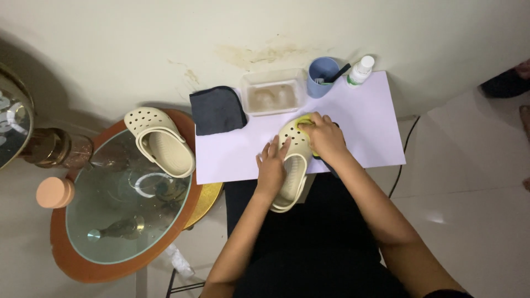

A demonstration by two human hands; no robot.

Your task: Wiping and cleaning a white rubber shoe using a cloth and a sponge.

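While left hand [271,165] flattens open on clog [292,165], right hand [323,135] clutches sponge [303,121].

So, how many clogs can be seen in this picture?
2. One clog lies on the white sheet, under the left hand and right hand. The other clog rests on the round glass table. More may be hidden.
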